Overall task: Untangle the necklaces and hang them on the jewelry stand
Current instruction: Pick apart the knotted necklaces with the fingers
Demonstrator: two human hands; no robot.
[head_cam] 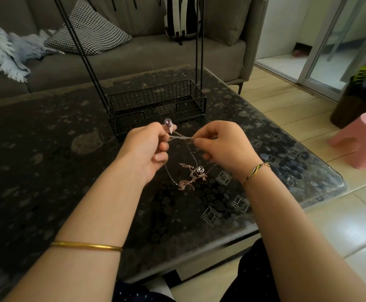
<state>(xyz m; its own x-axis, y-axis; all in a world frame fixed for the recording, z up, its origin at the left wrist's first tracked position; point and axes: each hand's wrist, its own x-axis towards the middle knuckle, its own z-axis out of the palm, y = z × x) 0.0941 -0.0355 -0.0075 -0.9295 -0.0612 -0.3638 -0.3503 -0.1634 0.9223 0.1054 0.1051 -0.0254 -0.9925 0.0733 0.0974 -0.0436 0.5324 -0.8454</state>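
Hands: two, bare, raised a little above the table (pixel 47 153) and held close together.

Left hand (pixel 145 149): fingers curled, fingertips pinching one end of a taut stretch of silver chain (pixel 182 137).

Right hand (pixel 223 147): pinching the other end likewise. The outward pull looks meant to spread a twisted length so the strands can be told apart.

Silver chain, remainder: drops in a loop from both pinches to the tabletop, its small pendant (pixel 200 170) lying against the heap below.

Rose-gold necklace (pixel 189 180): bunched on the table under the hands, touching the pendant. Whether it is knotted into the silver one I cannot tell.

Jewelry stand (pixel 81 53): black, just beyond the hands, with a wire basket (pixel 156 101) at its foot. Uprights run out of view, and nothing shows hanging on the visible part.

Room: the table edge lies well to the right, with a pink stool (pixel 361 140) past it on the floor. Dark tabletop runs wide to the left.
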